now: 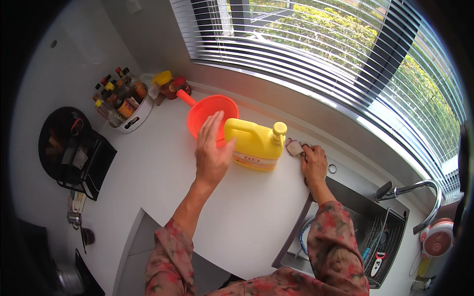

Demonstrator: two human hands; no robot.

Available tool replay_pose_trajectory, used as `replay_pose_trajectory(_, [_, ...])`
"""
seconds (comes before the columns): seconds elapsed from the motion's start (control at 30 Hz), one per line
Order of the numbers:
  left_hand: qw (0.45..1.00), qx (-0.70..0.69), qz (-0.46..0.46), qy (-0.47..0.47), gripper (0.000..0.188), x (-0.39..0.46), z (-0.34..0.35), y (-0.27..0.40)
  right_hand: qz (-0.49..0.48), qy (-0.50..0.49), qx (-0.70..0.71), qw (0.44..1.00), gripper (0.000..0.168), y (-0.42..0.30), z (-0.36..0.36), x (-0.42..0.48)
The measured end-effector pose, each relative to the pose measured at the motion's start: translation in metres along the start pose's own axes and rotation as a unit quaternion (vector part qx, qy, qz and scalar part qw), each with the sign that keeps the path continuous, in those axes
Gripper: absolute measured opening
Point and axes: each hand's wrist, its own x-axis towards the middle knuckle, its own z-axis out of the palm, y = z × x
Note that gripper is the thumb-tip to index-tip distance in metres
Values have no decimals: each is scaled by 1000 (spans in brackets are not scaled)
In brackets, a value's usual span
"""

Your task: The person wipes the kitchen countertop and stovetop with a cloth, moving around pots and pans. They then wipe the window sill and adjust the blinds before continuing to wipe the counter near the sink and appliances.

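Note:
My left hand (213,151) is raised with its fingers extended, near the red plastic dipper (213,109) and the handle side of a yellow plastic jug (255,144). Nothing shows in its grasp. The jug stands upright on the white countertop, its pump-like cap towards the right, just in front of part of the dipper. My right hand (314,162) presses down on a crumpled cloth (295,147) beside the sink's back left corner; its fingers are curled on the cloth, which is partly hidden under the hand.
A white basket (139,118) of sauce bottles and lidded jars (168,83) stand at the back left. A black rack (98,159) is at the left wall. At the right are the sink (340,188), a chrome faucet (426,185), a wire drainer (381,236) and a pink fan (439,238).

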Motion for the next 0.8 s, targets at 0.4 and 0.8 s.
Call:
replay_pose_trajectory(0.4, [963,-99,-149,200,25,25,131,1,64,-27,19,997,29,-20,-19,-37])
replay_pose_trajectory(0.8, [988,-133,-8,79,65,1,128,15,-127,-102,142,976,38,-138,-9,-72])
